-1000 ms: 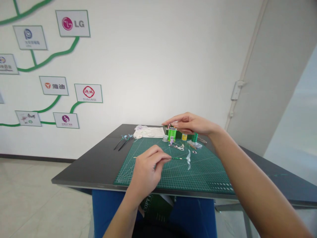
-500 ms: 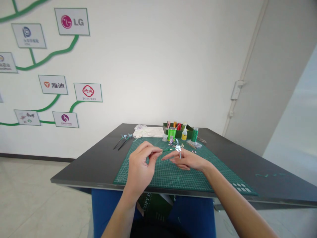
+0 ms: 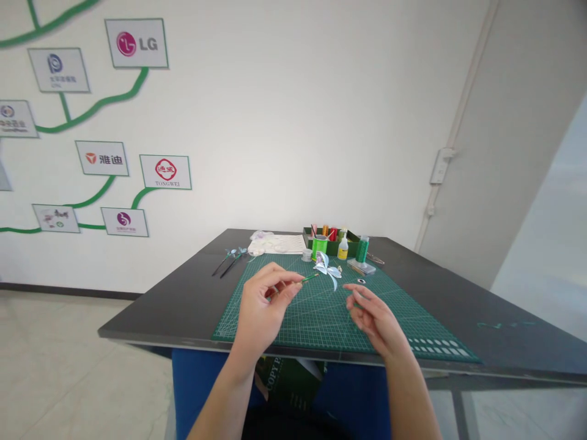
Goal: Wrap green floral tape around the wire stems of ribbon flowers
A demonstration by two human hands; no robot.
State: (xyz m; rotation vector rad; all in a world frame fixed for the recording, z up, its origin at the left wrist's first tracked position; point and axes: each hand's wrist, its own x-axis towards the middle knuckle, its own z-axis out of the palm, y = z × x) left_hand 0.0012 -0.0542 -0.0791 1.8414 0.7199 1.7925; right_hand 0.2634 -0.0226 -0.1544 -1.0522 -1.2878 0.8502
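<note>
- Head view: left hand (image 3: 262, 305) is hovering over the mat's left half, forearm rising from below, wrist bending inward, thumb and fingertips clamping a green stem (image 3: 310, 277).
- Stem is tilting slightly up to the right; pale blue flower (image 3: 327, 267) is sitting just past its tip, between the hands and a bit beyond them.
- Right hand (image 3: 376, 318) is hanging over the mat's right half, index pointing left toward the petals, other fingers half curling, tips loosely apart. Narrow gap is separating it from the flower.
- Green cutting mat (image 3: 330, 324) is running up to the near edge of the dark table (image 3: 174, 311); gridded surface is spreading between the wrists. Tabletop is extending past the mat both sides.
- Far end is bounding reach: bright green can (image 3: 320, 246), squeeze bottle (image 3: 342, 248), thread spool (image 3: 362, 249), dark green box (image 3: 353, 250).
- Petals are looking thin, long, curved, slightly glossy; white sheet (image 3: 282, 244) is lying flat at back left.
</note>
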